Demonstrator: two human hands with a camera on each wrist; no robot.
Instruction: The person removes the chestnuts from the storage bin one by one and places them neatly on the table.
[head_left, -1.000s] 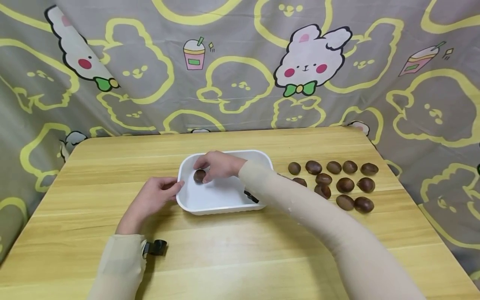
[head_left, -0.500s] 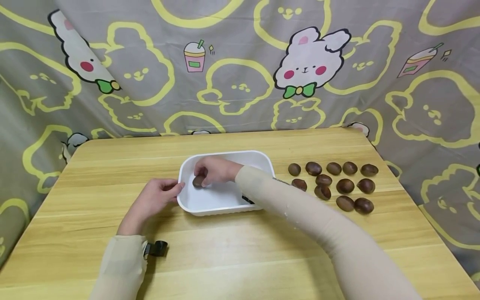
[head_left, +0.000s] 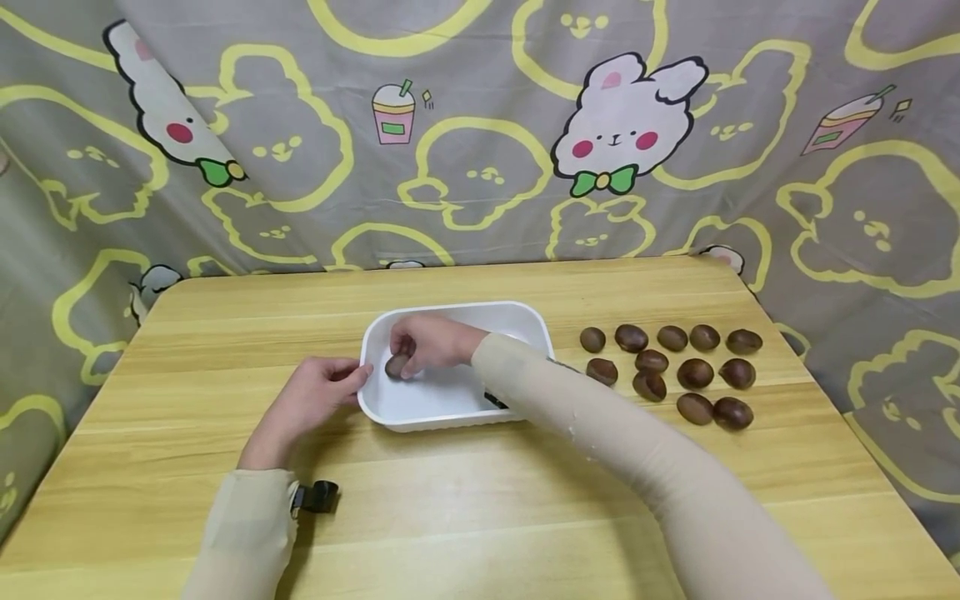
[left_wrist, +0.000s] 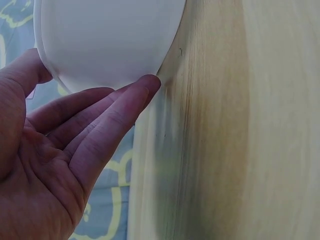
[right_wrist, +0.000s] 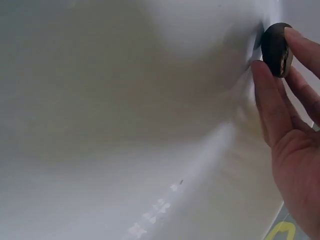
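Observation:
A white plastic tray [head_left: 450, 408] stands on the wooden table. My left hand [head_left: 307, 400] holds its left end, thumb at the rim and fingers against the outer wall; the left wrist view shows this hand [left_wrist: 75, 135] from the palm side. Inside the tray, near the left end, my right hand [head_left: 435, 340] pinches a brown chestnut [head_left: 395, 366] low over the tray floor. In the right wrist view the chestnut [right_wrist: 276, 50] sits between thumb and fingers, and a split shows in its shell. Whether it touches the floor I cannot tell.
Several chestnuts [head_left: 695, 373] lie in loose rows on the table [head_left: 450, 517] to the right of the tray. Behind the table hangs a grey patterned curtain [head_left: 465, 200]. My right forearm [head_left: 600, 417] crosses over the tray's right part.
My right hand has lowered a little inside the tray with the chestnut, and its fingers have curled more around it. The left hand keeps its place at the tray's end.

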